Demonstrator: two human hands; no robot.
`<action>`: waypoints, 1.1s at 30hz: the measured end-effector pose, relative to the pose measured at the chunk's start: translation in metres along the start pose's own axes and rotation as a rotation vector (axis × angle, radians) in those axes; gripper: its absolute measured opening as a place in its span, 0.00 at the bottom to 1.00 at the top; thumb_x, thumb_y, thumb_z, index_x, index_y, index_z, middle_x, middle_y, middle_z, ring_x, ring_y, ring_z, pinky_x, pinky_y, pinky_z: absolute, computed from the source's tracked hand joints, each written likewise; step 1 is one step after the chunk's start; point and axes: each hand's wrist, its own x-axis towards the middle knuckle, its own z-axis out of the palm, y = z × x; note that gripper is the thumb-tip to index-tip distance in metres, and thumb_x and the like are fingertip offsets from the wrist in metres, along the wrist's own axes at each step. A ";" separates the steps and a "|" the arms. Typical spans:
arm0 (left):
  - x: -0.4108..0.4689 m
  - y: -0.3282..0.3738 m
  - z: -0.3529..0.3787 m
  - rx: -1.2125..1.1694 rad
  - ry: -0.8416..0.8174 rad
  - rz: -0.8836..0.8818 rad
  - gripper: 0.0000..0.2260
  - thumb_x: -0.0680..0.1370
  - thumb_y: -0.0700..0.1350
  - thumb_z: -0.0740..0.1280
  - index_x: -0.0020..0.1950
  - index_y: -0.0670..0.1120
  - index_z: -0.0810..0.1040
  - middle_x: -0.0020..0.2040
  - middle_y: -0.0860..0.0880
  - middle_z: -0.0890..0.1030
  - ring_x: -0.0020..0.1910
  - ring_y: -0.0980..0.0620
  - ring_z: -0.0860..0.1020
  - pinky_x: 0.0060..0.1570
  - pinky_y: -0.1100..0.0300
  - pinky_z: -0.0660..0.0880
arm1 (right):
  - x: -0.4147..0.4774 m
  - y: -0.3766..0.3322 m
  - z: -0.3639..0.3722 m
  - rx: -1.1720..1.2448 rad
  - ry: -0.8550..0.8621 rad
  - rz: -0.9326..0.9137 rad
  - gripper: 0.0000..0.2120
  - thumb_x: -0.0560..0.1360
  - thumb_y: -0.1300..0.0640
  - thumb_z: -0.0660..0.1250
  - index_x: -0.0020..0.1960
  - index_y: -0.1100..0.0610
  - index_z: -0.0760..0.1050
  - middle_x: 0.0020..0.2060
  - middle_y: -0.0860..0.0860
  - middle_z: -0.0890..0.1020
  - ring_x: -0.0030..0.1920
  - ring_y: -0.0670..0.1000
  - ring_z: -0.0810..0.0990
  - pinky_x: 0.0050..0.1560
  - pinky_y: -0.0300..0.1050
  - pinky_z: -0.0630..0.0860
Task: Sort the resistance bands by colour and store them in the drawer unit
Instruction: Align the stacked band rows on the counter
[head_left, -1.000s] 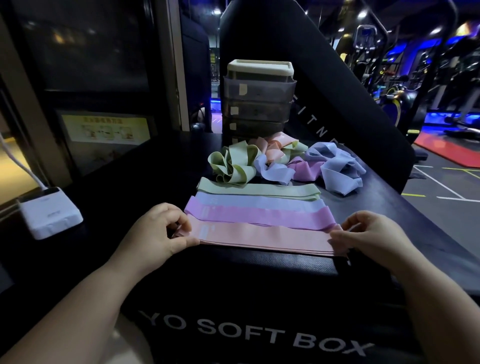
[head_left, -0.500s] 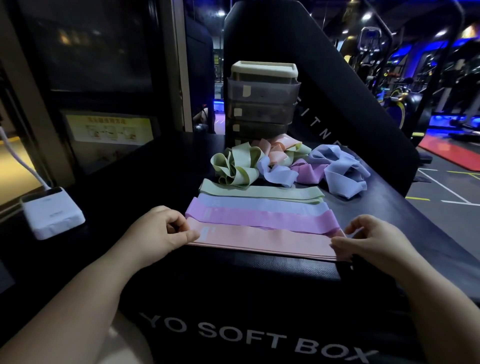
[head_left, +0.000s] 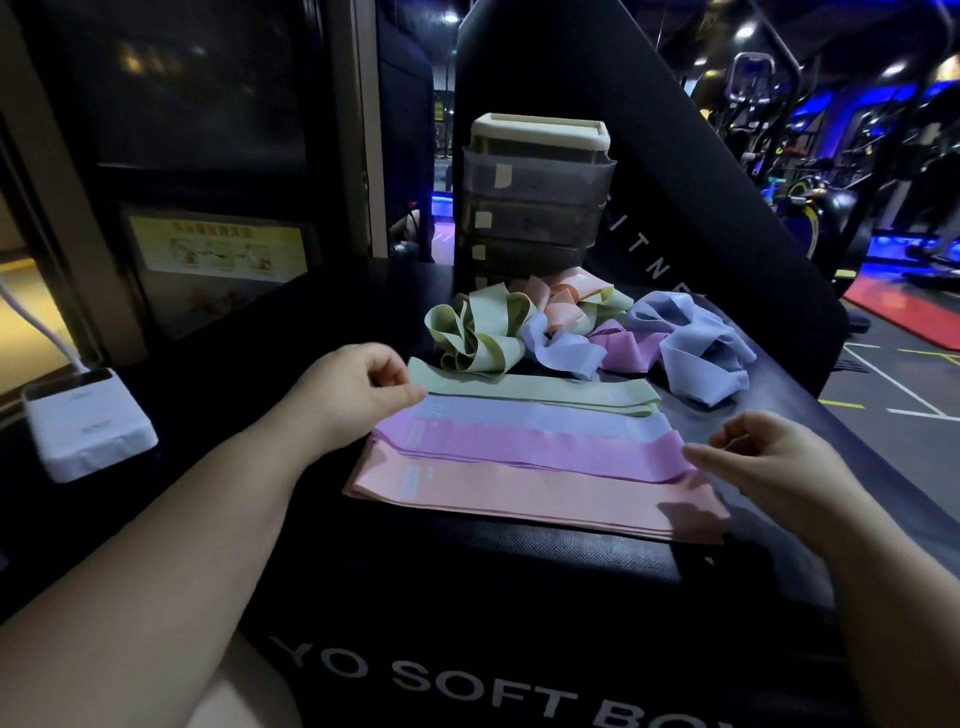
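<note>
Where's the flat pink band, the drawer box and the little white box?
flat pink band (head_left: 537, 496): head view, middle of the strip.
drawer unit (head_left: 537, 177): head view, front of top drawer.
white box (head_left: 87, 418): head view, its top face.

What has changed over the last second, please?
Both hands let go of the flat pink band. The left hand moved forward to the left end of the flat green band; the right hand shifted to the right end of the flat purple band. The drawer unit stayed put.

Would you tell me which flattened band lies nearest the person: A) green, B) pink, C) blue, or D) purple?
B: the pink band lies flat at the near edge of the row, with the purple band, blue band and green band beyond it.
</note>
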 end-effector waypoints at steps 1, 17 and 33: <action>0.008 0.002 0.003 0.019 0.003 0.009 0.08 0.72 0.48 0.74 0.39 0.46 0.79 0.39 0.48 0.80 0.35 0.53 0.74 0.40 0.58 0.73 | 0.003 -0.002 0.002 0.007 -0.002 -0.006 0.12 0.67 0.49 0.77 0.39 0.55 0.77 0.32 0.50 0.82 0.32 0.50 0.75 0.35 0.43 0.68; 0.120 0.025 0.032 0.190 -0.183 0.070 0.05 0.72 0.50 0.74 0.43 0.50 0.81 0.42 0.54 0.81 0.42 0.55 0.80 0.40 0.62 0.76 | 0.112 -0.109 0.073 -0.168 -0.330 -0.248 0.12 0.70 0.47 0.73 0.40 0.57 0.80 0.28 0.50 0.79 0.27 0.47 0.72 0.28 0.36 0.66; 0.151 -0.018 0.054 0.032 -0.126 0.088 0.12 0.72 0.47 0.74 0.47 0.51 0.72 0.43 0.55 0.84 0.44 0.58 0.81 0.45 0.60 0.77 | 0.157 -0.155 0.144 -0.631 -0.246 -0.365 0.30 0.68 0.27 0.60 0.35 0.55 0.79 0.27 0.49 0.72 0.40 0.51 0.75 0.31 0.44 0.64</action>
